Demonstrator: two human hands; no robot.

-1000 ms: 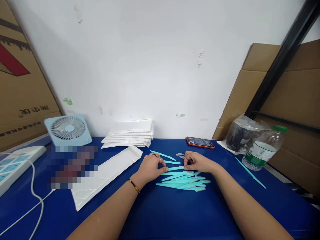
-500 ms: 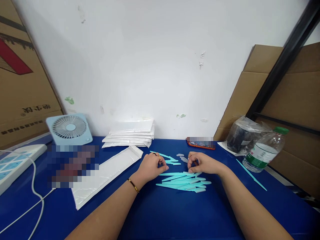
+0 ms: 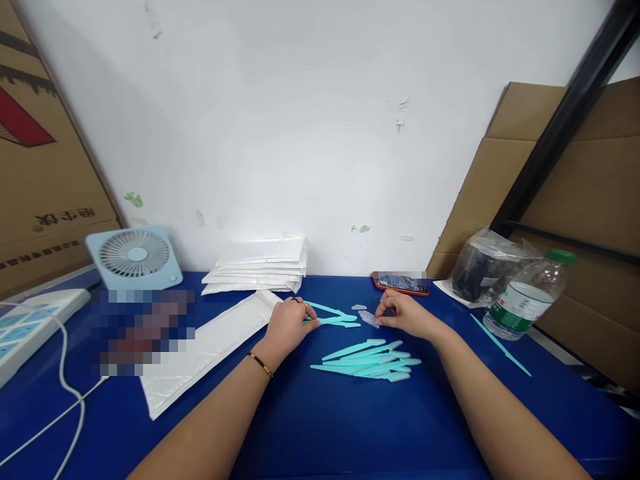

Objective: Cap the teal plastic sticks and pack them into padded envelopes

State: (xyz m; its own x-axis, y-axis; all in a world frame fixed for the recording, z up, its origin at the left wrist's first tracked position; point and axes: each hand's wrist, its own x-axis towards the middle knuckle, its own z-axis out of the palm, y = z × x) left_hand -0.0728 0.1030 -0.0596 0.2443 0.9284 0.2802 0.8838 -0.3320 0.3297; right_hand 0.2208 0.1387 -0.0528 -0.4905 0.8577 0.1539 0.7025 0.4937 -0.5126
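While the left hand (image 3: pixel 290 327) pinches the handle end of a turquoise tool (image 3: pixel 345 319), the right hand (image 3: pixel 403 313) has thumb and finger drawn close at small clear covers (image 3: pixel 369 319); whether it grips one I cannot tell. More turquoise tools (image 3: pixel 367 360) lie fanned at the middle of the blue tabletop (image 3: pixel 350 427), and a lone one (image 3: pixel 500 345) lies toward its right edge. Along the far edge, by a scuffed white wall (image 3: pixel 300 133), are a pale blue fan (image 3: pixel 134 257), stacked white packets (image 3: pixel 255 267) and an orange-edged phone (image 3: pixel 400 284). A green-capped bottle (image 3: pixel 525 300) leans near the right edge; cardboard (image 3: pixel 500 147) stands behind.
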